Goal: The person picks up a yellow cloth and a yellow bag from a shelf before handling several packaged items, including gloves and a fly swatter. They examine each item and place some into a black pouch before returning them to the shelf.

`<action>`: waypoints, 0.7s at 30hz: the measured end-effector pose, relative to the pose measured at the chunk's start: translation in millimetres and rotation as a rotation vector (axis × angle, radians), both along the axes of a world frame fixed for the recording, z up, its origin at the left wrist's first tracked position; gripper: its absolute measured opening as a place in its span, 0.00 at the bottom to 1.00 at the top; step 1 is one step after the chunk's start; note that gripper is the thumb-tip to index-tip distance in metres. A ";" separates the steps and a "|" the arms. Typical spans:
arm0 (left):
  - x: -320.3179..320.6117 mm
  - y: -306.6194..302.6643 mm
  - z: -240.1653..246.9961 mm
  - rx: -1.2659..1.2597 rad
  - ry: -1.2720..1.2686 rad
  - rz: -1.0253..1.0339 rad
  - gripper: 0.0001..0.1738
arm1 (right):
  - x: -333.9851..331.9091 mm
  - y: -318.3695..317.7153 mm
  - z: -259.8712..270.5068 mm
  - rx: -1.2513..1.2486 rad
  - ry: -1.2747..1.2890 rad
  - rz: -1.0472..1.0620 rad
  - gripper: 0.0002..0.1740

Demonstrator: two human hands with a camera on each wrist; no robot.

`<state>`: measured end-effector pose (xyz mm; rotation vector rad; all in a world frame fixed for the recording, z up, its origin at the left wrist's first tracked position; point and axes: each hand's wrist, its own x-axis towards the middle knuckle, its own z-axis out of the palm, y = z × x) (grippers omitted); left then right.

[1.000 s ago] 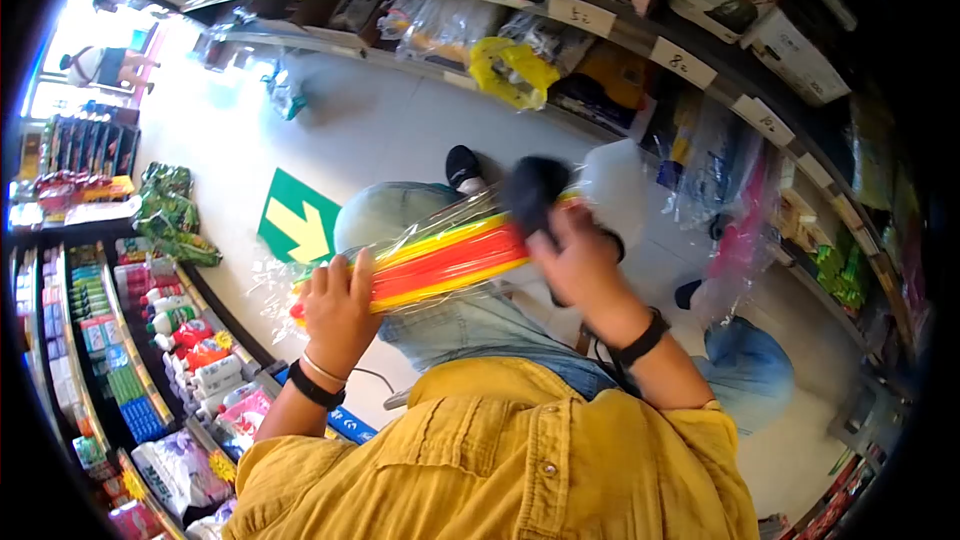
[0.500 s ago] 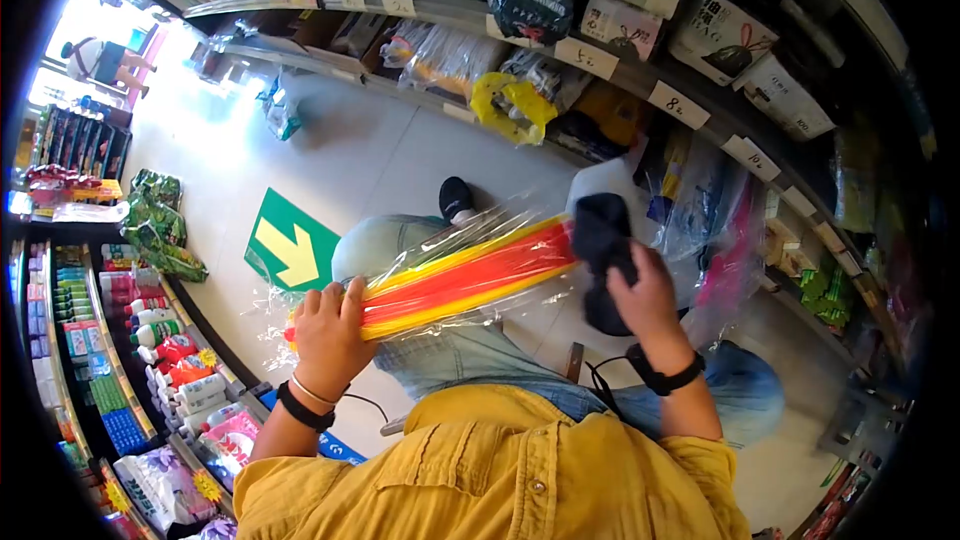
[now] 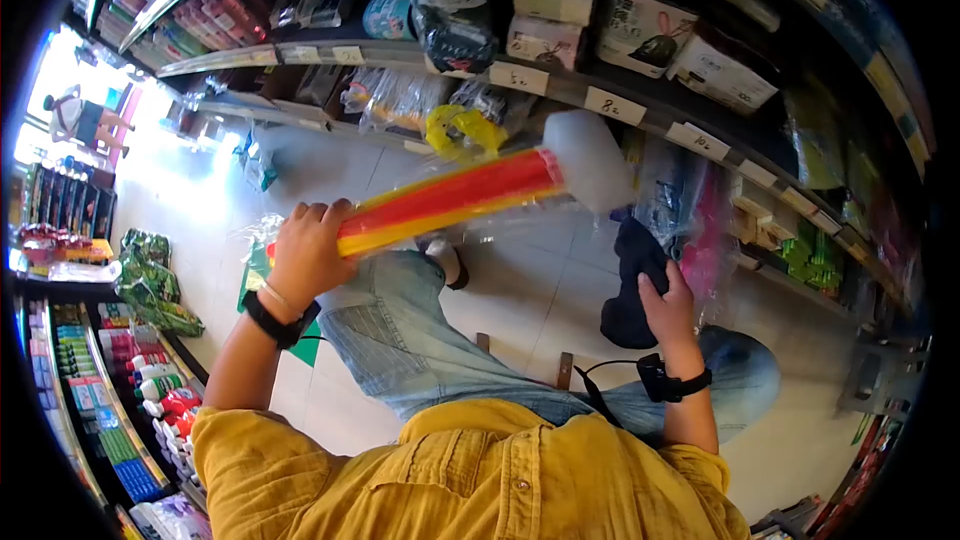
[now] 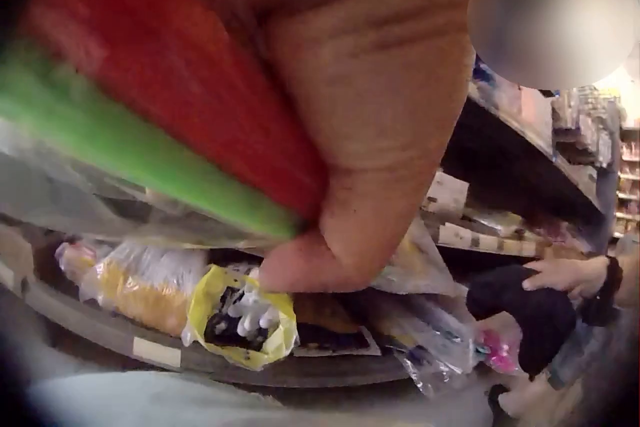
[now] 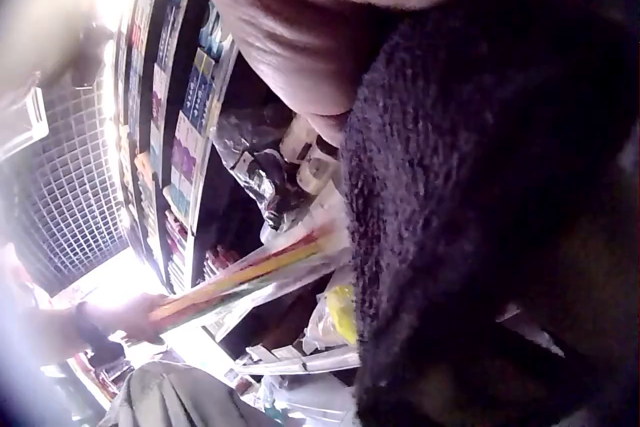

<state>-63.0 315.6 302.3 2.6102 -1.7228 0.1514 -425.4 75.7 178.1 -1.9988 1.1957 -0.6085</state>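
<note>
A long red and yellow bundle [image 3: 450, 195] in clear film is gripped near its lower end by my left hand [image 3: 312, 252]; a whitish blurred piece [image 3: 590, 160] is at its far end. In the left wrist view the thumb of my left hand [image 4: 350, 177] lies along the red and green strips [image 4: 200, 87]. My right hand [image 3: 672, 312] holds a dark cloth item [image 3: 636, 285], apart from the bundle. Its knitted dark surface [image 5: 450, 187] fills much of the right wrist view, beside my right hand [image 5: 310, 27].
Shelves with price tags [image 3: 616, 106] curve across the top and right, holding boxes and bags. A yellow bag [image 3: 464, 130] lies on the lower shelf. Bottles [image 3: 165, 380] fill the left shelves. Green bags [image 3: 155, 280] are on the left, and a person [image 3: 88, 122] is farther back.
The bundle has swung up and away from my lap, its far end now nearer the shelf. My right hand has moved the dark cloth item away from the bundle's end and lower.
</note>
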 end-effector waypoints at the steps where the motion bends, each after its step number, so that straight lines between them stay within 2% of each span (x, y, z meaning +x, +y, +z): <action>1: 7.6 -10.4 -8.3 0.021 0.036 0.003 0.30 | -1.8 0.0 -2.6 -0.013 0.013 0.000 0.22; 5: 30.9 -49.5 -41.3 0.038 0.121 0.085 0.30 | -0.6 9.0 1.3 0.030 0.043 0.008 0.22; 10: 46.5 -99.2 -58.3 0.142 0.178 0.222 0.33 | 0.3 17.0 -6.3 0.083 0.010 0.020 0.22; 17: 78.3 -151.2 -81.5 0.056 0.128 0.225 0.31 | 3.5 19.2 -19.9 0.101 0.055 0.086 0.24; 19: 82.7 -166.6 -83.1 0.039 0.137 0.290 0.29 | 3.5 20.2 -25.6 0.112 0.099 0.123 0.25; 21: 91.4 -181.7 -86.2 0.104 0.071 0.298 0.29 | 5.5 20.7 -23.1 0.126 0.122 0.106 0.26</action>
